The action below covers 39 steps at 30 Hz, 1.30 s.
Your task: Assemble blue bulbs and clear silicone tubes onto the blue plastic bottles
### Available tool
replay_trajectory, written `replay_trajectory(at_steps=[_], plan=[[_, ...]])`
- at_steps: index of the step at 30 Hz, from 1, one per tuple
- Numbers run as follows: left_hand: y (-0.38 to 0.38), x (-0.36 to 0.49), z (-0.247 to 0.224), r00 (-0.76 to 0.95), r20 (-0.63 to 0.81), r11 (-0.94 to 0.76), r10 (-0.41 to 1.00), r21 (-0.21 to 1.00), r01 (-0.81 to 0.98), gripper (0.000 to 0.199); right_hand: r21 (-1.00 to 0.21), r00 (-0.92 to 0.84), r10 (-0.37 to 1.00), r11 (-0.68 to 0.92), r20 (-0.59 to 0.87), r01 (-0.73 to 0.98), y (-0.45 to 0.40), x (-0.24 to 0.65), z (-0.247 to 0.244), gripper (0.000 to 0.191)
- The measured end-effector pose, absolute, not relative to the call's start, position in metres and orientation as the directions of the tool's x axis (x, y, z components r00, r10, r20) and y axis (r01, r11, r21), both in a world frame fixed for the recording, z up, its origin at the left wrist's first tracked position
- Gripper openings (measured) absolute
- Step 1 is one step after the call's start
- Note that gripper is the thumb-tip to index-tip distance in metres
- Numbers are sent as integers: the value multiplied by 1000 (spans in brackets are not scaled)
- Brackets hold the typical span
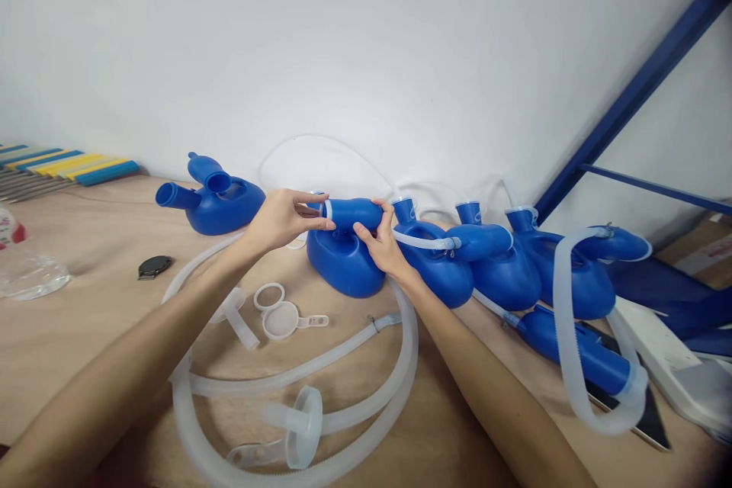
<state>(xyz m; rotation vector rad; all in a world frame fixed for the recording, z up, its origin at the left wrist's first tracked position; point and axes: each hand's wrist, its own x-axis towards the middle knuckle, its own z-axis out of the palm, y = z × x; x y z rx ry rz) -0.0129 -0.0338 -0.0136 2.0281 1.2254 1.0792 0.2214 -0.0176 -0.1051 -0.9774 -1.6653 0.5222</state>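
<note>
Above a blue plastic urinal bottle (343, 271), I hold a short blue funnel tube (355, 212) level with both hands. My left hand (283, 219) pinches the white ring (328, 210) at the tube's left end with thumb and fingers. My right hand (384, 240) is wrapped round the tube's right end, its thumb on the near side. On the table below lie a white cap with a strap (281, 320), a translucent stemmed piece (243, 326) and a coiled clear hose (343, 362). A translucent round cap (306, 427) rests near the hose.
Several blue urinal bottles (503, 274) with hoses stand at right, one (229, 210) at left. A watch (154, 267), a clear water bottle (34, 267) and colored-handled rods (106, 171) lie left. A blue frame (629, 91) slopes at right, above a white device (657, 354).
</note>
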Motion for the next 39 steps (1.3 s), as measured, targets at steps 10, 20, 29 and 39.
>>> replay_trajectory(at_steps=[10,20,29,39], plan=[[-15,-10,-49,408,767,-854,495,342,392,53,-783,4,824,536,566,316,-15,225,-103,72],[-4,-19,-51,463,673,-816,577,464,343,87,-785,-63,821,562,567,260,-15,227,-98,65],[-8,-19,-55,587,637,-861,500,294,415,84,-800,-99,835,548,542,243,-18,231,-97,63],[-11,-28,-36,647,393,-639,653,744,193,73,-838,-105,851,524,514,150,-20,229,-96,64]])
